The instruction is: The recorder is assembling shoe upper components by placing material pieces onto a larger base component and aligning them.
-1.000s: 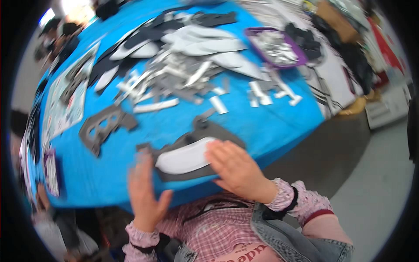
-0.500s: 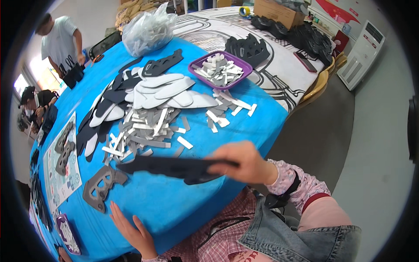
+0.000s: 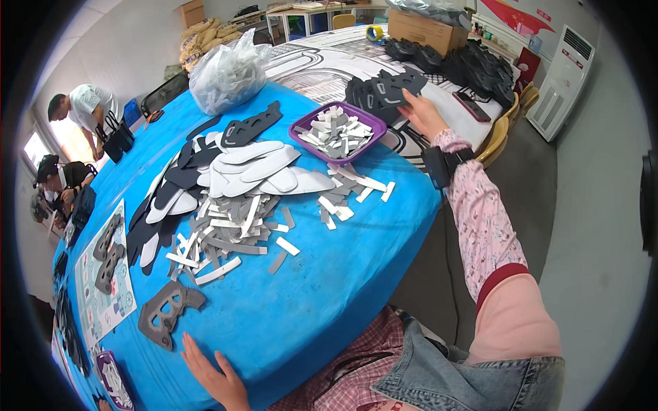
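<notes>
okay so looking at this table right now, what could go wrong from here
The right hand is stretched far out to the stack of dark cut pieces; the sleeve passes close to the purple tray of grey strips and could nudge it or scatter the loose strips near the table edge. The stack itself looks uneven and might slide. The left hand rests flat near the grey cut-out piece, giving little support for that long reach.

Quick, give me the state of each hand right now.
Left hand: open, flat on the blue table, holding nothing.
Right hand: open, stretched out onto the stack of black cut pieces, gripping nothing that shows.
</notes>
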A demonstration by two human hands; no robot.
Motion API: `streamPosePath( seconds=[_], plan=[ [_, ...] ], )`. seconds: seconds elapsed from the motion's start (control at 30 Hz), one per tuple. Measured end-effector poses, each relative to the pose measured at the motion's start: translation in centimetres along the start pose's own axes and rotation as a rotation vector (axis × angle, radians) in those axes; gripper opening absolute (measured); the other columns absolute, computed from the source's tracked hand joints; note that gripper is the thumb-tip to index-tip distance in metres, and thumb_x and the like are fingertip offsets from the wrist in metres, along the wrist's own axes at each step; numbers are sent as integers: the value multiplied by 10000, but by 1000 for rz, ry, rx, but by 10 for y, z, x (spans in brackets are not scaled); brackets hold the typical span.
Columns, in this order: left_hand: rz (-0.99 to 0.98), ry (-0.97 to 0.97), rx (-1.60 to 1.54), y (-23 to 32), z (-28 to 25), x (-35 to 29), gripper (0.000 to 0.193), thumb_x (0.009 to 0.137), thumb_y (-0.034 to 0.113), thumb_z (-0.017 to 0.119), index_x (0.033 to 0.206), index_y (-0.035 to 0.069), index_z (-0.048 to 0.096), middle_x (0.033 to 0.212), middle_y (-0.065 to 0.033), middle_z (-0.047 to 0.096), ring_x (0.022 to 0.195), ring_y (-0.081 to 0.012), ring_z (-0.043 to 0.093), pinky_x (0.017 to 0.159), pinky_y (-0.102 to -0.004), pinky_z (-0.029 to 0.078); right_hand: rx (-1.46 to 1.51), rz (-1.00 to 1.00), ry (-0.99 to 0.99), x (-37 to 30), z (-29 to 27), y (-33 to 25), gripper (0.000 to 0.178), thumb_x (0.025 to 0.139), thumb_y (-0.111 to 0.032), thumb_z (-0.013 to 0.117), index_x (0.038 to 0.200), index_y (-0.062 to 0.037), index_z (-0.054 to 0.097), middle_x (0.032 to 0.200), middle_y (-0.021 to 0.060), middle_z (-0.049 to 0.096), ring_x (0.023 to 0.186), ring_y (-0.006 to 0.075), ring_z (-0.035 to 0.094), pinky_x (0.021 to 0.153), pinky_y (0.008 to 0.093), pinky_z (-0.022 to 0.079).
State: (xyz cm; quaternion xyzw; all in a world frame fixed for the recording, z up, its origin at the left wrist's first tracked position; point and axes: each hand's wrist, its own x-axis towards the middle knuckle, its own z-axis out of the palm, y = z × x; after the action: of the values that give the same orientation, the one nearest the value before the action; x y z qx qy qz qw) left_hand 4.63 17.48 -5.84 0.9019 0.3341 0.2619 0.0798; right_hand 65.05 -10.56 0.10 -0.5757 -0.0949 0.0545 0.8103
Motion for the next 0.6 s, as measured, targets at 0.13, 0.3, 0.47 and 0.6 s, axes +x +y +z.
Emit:
streamPosePath(
  seconds=[0.13, 0.3, 0.47, 0.6],
  plan=[
    [-1, 6, 117, -1, 4, -1, 539, 972, 273, 510, 1432, 14, 399, 1417, -238, 445, 1293, -411, 421, 1078, -482, 335, -359, 120, 31, 0, -6, 9, 676, 967, -521, 469, 1317, 57, 486, 1257, 132, 581, 1142, 222, 509, 1004, 355, 361],
    [16, 9, 78, -4, -5, -3, 513, 959, 177, 466, 1417, -34, 378, 1450, -201, 418, 1354, -365, 376, 1161, -494, 217, -433, -158, -3, -35, 27, 16, 1020, 816, -761, 511, 1395, 69, 382, 1342, 214, 468, 1209, 304, 453, 1052, 383, 316],
    [-28, 0, 40, 6, -1, 9, 562, 912, 170, 529, 1415, -32, 381, 1435, -206, 433, 1340, -361, 393, 1154, -493, 227, -566, -388, -156, -85, 43, 1, 519, 1055, -372, 319, 1410, -8, 425, 1421, 121, 465, 1333, 188, 402, 1128, 339, 269],
    [-16, 2, 8, 3, -7, 4, 609, 888, 175, 580, 1423, -25, 369, 1448, -204, 417, 1355, -350, 382, 1154, -490, 228, -462, -250, -652, -200, 103, 19, 476, 1055, -344, 350, 1372, -8, 463, 1373, 100, 489, 1287, 195, 425, 1096, 330, 294]
  ],
)
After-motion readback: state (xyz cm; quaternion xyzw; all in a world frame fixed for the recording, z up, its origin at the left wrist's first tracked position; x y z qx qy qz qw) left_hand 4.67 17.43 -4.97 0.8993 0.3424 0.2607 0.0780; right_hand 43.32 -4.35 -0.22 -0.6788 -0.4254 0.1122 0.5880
